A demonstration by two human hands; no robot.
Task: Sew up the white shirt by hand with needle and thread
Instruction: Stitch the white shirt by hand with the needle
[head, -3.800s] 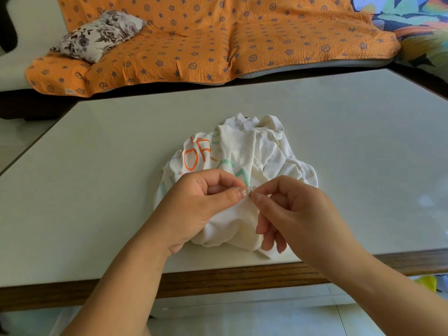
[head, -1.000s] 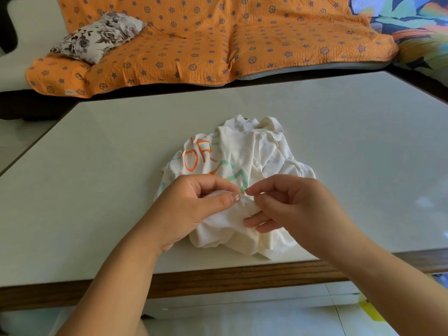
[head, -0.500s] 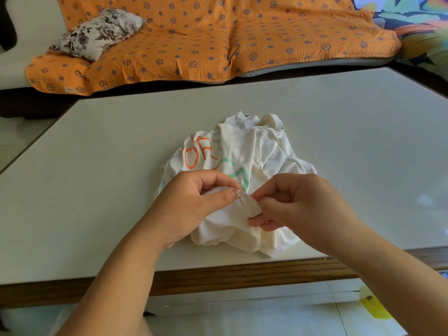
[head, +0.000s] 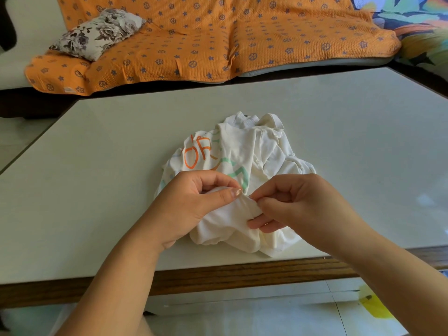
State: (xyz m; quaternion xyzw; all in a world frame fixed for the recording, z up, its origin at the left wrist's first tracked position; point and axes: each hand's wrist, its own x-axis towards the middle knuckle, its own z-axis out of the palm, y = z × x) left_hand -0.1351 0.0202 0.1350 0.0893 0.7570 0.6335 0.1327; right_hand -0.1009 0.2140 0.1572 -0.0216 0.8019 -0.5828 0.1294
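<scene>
Pinching one soft fold of crumpled white shirt [head: 254,151]: left grip [head: 194,202] and, seemingly, right grip [head: 303,204].

A pale, glossy table [head: 97,190] with a brown wooden front edge carries a crumpled white shirt [head: 242,151] with orange and green print, lying near that front edge, about midway along it.

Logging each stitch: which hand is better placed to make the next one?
Probably the right hand: its fingertips pinch the fold's tip, while the left hand grips the white shirt, steadying it. The needle is too small to see.
</scene>
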